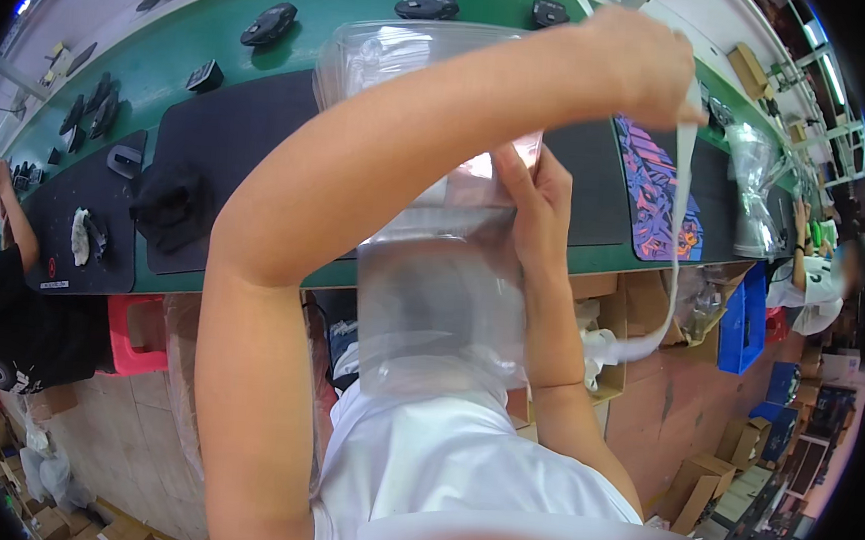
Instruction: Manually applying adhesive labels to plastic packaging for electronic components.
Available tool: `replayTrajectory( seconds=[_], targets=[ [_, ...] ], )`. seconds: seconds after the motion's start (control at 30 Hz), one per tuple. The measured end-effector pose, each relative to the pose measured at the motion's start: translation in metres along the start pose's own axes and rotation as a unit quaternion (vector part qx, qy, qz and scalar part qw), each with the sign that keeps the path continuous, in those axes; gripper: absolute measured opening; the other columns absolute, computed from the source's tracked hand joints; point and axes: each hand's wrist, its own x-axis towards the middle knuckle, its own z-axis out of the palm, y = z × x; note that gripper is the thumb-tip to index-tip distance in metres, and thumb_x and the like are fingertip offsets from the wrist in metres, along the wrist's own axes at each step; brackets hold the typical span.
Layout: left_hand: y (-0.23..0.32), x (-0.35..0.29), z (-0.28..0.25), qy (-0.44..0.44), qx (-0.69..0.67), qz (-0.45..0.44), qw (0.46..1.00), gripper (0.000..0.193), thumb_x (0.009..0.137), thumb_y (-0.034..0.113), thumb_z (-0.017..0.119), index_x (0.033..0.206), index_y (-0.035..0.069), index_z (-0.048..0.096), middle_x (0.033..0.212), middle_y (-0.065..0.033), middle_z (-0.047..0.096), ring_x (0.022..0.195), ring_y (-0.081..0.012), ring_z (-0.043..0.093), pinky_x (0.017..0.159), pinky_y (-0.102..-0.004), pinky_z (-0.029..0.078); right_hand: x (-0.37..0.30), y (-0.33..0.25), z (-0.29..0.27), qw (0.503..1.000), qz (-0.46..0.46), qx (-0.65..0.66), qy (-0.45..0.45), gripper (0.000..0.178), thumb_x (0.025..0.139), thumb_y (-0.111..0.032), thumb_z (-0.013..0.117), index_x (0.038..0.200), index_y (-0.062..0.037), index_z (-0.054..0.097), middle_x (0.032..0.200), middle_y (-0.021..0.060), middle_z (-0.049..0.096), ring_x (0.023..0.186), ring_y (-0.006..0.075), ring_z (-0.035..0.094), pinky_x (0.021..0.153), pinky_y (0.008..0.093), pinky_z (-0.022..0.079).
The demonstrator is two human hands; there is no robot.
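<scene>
My left arm crosses over in front of me, and its hand (pixel 647 69) is raised at the upper right with bent fingers closed on a long whitish strip (pixel 679 217). The strip hangs from that hand and curls back toward my right forearm. My right hand (pixel 538 202) grips the edge of a clear plastic clamshell package (pixel 440 306), thumb on top. One half of the package hangs down over the table edge in front of my white shirt. Its upper part shows bright reflections and is partly hidden by my left forearm. Behind that forearm lie stacked clear plastic trays (pixel 398 42).
Black mats (pixel 232 126) and a colourful patterned mat (pixel 658 196) cover the green bench. Several dark computer mice (pixel 269 24) lie along it. More clear plastic (pixel 750 182) stands at right, above a blue crate (pixel 743 317). Other people work at both sides.
</scene>
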Motion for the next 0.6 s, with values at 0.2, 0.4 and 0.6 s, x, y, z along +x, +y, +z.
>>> replayTrajectory(
  seconds=[0.2,0.4,0.6],
  targets=[
    [-0.076,0.005,0.059,-0.012,-0.089,-0.154,0.984,0.061,0.093,0.062,0.049,0.091,0.007,0.078,0.103,-0.0187,0.073,0.098,-0.0366,0.07,0.091,-0.048,0.053,-0.027,0.011,0.005,0.996,-0.041,-0.084,0.012,0.035,0.095,-0.03,0.068,0.106,0.0026,0.064,0.086,0.0075,0.068,0.077,0.0138,0.056,0.073,0.0304,0.046],
    [-0.073,-0.019,0.045,0.083,-0.191,-0.145,0.967,0.044,0.096,0.04,0.056,0.095,0.0,0.075,0.089,-0.0241,0.071,0.087,-0.0392,0.07,0.081,-0.0456,0.054,-0.032,0.022,-0.009,0.977,-0.068,-0.202,-0.023,0.037,0.093,-0.036,0.068,0.093,0.0006,0.063,0.07,0.0117,0.061,0.067,0.0206,0.05,0.064,0.0373,0.041],
    [-0.09,-0.023,0.06,0.08,-0.221,0.036,0.971,0.036,0.089,0.035,0.07,0.106,0.004,0.076,0.101,-0.0177,0.074,0.083,-0.032,0.071,0.078,-0.0403,0.055,-0.028,-0.001,-0.031,0.992,-0.016,-0.082,-0.091,0.046,0.093,-0.017,0.069,0.129,0.0085,0.056,0.098,0.0141,0.074,0.088,0.0161,0.07,0.077,0.026,0.053]
  ],
)
